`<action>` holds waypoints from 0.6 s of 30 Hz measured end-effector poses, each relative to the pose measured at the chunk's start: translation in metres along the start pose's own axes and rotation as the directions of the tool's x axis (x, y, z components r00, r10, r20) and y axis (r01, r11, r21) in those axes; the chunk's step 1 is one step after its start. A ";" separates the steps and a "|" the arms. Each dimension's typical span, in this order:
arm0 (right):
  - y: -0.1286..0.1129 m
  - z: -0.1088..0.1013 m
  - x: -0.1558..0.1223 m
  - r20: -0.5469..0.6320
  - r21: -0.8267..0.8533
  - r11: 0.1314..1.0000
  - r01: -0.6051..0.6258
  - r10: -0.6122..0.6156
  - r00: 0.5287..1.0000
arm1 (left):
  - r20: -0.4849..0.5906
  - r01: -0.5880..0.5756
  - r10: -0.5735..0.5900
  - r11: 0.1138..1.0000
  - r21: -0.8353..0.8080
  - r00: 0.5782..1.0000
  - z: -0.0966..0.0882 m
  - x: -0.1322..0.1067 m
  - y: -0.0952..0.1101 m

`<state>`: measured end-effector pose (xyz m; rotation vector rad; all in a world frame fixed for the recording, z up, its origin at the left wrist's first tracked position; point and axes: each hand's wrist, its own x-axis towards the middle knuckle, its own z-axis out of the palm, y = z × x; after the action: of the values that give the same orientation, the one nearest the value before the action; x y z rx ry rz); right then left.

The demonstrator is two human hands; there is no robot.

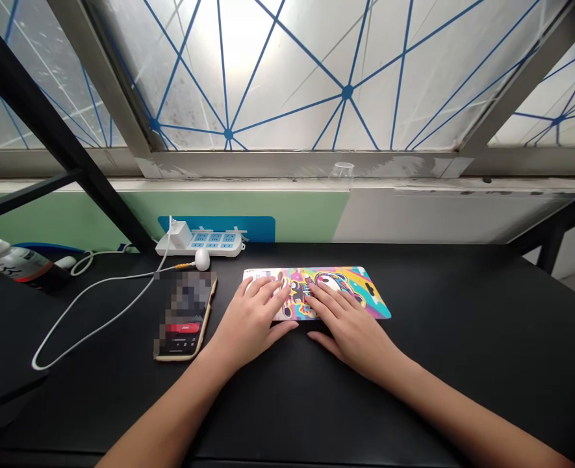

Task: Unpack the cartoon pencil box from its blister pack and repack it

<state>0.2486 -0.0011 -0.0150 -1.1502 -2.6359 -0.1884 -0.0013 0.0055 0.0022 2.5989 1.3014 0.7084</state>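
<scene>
A flat, brightly printed card or pack (375, 300) with a cartoon figure lies on the black desk in front of me. Near its right end is a dark shape like a hanging hole. My left hand (254, 315) rests palm down over its left half, fingers stretched out and thumb pointing inward. Over the middle lies my right hand (348, 328), also palm down, with its fingers extended across the print. The two hands sit close together without overlapping. Parts of the print are hidden beneath them.
A phone (187, 318) lies left of my left hand. Behind it are a white round charger (202, 260) with a looping cable (97, 283) and a power strip (214, 244). A bottle (24, 263) lies at far left; a clear cup (343, 171) stands on the sill.
</scene>
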 end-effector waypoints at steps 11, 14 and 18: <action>0.026 -0.017 0.000 0.256 0.183 0.983 -0.025 -0.023 0.966 | 0.106 0.289 -0.283 0.956 -0.043 0.953 0.007 -0.004 -0.017; 0.061 -0.029 -0.027 0.307 0.191 0.972 -0.135 0.072 0.949 | 0.120 0.287 -0.284 0.958 -0.004 0.951 0.005 -0.003 -0.017; 0.087 -0.032 -0.052 0.268 0.096 0.974 -0.206 0.174 0.948 | 0.141 0.256 -0.270 0.960 0.111 0.952 0.002 -0.003 -0.015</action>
<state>0.3519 0.0147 0.0021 -1.4632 -2.6837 0.1702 -0.0128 0.0126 -0.0054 2.4214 1.6220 0.4016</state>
